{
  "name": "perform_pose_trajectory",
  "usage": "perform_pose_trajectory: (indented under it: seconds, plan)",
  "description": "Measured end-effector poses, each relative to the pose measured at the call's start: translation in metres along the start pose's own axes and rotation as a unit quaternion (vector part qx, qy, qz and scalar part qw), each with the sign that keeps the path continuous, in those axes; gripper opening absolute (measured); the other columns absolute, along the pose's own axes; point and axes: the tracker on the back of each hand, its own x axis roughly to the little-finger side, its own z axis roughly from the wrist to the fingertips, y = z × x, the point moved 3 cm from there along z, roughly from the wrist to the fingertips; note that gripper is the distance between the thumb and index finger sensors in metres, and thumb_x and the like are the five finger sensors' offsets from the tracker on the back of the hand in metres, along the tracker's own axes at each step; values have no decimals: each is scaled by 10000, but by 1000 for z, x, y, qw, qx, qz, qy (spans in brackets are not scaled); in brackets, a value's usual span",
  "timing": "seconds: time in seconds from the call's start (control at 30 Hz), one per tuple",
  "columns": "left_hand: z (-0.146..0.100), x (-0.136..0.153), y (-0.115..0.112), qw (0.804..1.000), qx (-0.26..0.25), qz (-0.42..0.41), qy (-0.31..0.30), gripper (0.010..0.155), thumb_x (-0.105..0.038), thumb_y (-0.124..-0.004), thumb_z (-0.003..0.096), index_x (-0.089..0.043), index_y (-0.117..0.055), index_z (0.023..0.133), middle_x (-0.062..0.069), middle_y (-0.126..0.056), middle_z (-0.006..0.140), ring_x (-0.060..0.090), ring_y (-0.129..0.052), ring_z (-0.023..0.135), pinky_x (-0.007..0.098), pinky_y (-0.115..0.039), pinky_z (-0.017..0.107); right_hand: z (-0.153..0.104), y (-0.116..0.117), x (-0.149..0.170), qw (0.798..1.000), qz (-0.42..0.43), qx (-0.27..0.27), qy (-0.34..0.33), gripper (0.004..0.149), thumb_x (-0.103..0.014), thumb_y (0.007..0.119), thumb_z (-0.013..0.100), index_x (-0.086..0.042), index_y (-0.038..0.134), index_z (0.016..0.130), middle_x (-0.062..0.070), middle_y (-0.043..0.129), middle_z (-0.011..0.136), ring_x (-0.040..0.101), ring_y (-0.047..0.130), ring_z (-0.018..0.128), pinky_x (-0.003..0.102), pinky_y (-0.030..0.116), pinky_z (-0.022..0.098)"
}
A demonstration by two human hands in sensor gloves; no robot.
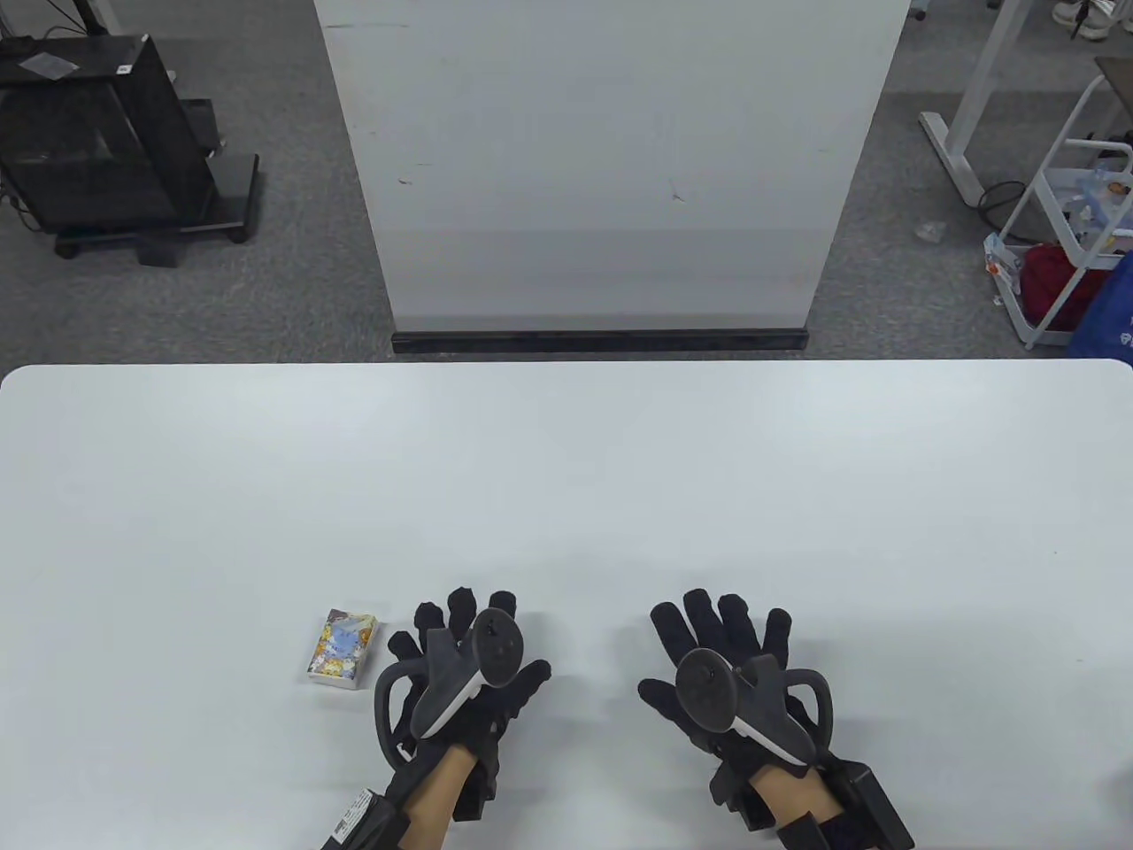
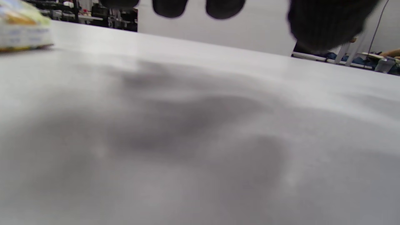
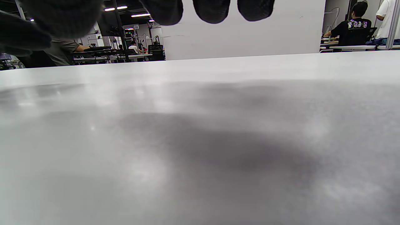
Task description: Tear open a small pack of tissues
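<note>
Both hands lie palm-down with fingers spread and nothing in them: the left hand (image 1: 460, 668) and the right hand (image 1: 730, 673) sit side by side near the front edge of the white surface (image 1: 566, 478). The small tissue pack (image 1: 342, 648), printed with a colourful picture, lies flat on the surface just beside the left hand's outer fingers, apart from them; in the left wrist view it shows blurred at the upper left corner (image 2: 23, 28).
</note>
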Motion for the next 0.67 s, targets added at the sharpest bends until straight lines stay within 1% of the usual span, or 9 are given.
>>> perform_pose_trajectory:
  seconds: [0.1,0.23,0.67]
  plan:
    - [-2,-4,-3,1000,3,-7,-13,847,-682,-705,446,-344,-344,1135,157,-292,1220,569,-325,1088,769,-287,729,0,1,0,1000,0,-2,-2,846,-697,715,439,-361,509,1188,33,451,1253,427,451,1128,734,282,738]
    - [-4,-9,-5,1000,5,5,-19,845,-680,-707,446,-341,-350,1134,157,-295,1219,568,-330,1088,768,-290,730,-1,1,-2,1000,0,-3,-5,844,-697,714,440,-364,508,1188,34,453,1254,426,450,1130,736,278,738]
    - [-3,-13,-9,1000,14,10,-25,839,-673,-706,452,-334,-352,1133,157,-302,1218,568,-333,1086,766,-293,730,0,1,-2,1000,-2,0,-2,838,-691,713,443,-358,515,1186,34,459,1251,424,463,1126,735,281,737]
